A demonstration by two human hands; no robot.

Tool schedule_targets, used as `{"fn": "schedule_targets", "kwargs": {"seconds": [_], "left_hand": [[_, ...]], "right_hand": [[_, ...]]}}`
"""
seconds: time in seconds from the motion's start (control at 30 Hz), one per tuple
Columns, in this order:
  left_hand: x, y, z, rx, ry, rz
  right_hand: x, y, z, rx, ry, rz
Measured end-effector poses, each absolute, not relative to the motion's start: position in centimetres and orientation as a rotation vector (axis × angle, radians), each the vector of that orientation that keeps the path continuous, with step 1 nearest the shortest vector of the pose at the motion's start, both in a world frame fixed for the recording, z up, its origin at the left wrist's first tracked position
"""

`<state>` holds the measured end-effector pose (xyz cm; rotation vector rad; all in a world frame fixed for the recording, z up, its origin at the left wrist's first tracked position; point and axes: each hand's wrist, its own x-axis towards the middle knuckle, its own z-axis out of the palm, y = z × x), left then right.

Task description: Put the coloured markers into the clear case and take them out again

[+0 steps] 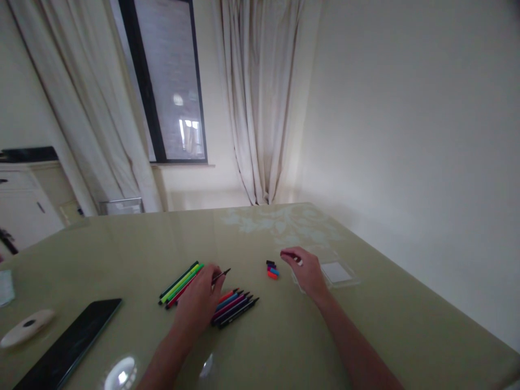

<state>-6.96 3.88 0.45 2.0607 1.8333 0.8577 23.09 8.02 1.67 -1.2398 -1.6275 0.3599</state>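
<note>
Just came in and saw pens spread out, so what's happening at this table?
A person sits at the table sorting felt pens. The left hand holds a black pen above two rows of pens. The right hand pinches a small dark piece, perhaps a cap, beside a pile of caps and a clear case.

A big shiny green table [284, 336] holds everything. On it lie two bunches of colored pens [233, 305], a small pile of pen caps [272, 270], and a clear plastic case [339, 272]. On the left side lie a dark tablet [69, 346] and a white oval thing [26, 327].
</note>
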Motion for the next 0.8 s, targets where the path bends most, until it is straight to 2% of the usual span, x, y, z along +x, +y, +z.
{"fn": "schedule_targets", "kwargs": {"seconds": [0.13, 0.27, 0.6, 0.8], "left_hand": [[-7.9, 4.5, -1.0, 2.172, 1.920, 0.712], [-8.1, 4.6, -2.0, 2.192, 1.978, 0.639], [-8.3, 4.6, -1.5, 2.137, 2.073, 0.717], [-9.3, 4.6, -1.2, 2.136, 2.314, 0.483]], "right_hand": [[21.6, 7.3, 1.1, -1.337, -1.923, 0.452], [20.7, 6.9, 0.8, -1.441, -2.118, 0.343], [21.1, 7.7, 0.1, -1.624, -2.104, 0.268], [21.1, 8.3, -0.4, -1.569, -2.126, 0.238]]}}
